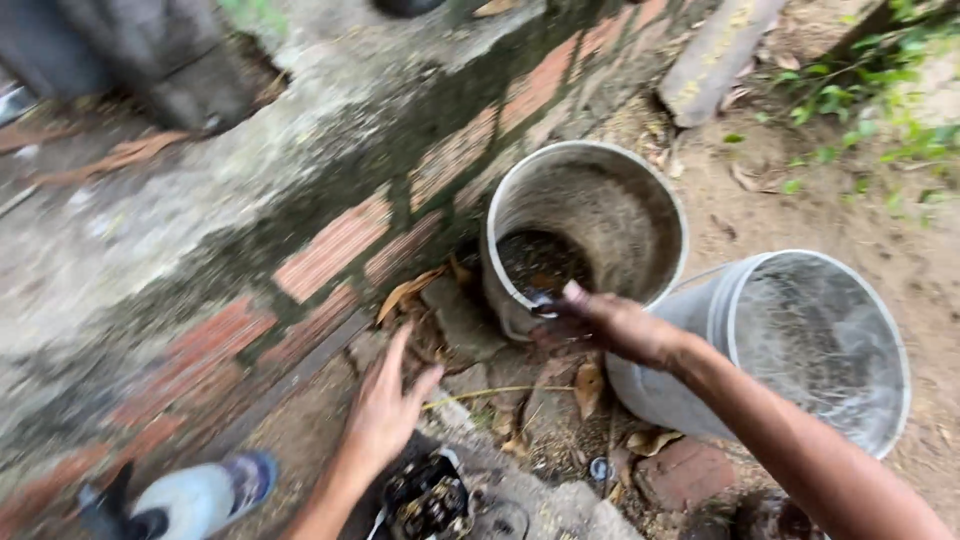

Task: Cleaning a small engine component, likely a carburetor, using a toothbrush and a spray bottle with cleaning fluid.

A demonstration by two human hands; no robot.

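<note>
Brick wall runs along the left w/ a tilted grey bucket against it, some dark debris already inside, loose leaves left on the ground; a 2nd, clear bucket sits just beside, little room btwn. Right hand at the grey bucket's rim, fingers closed on a small dark bit; left hand spread open, holding nothing.

Around you: mossy brick wall, bare dirt ground with dry leaves, green weeds, flat daylight
</note>
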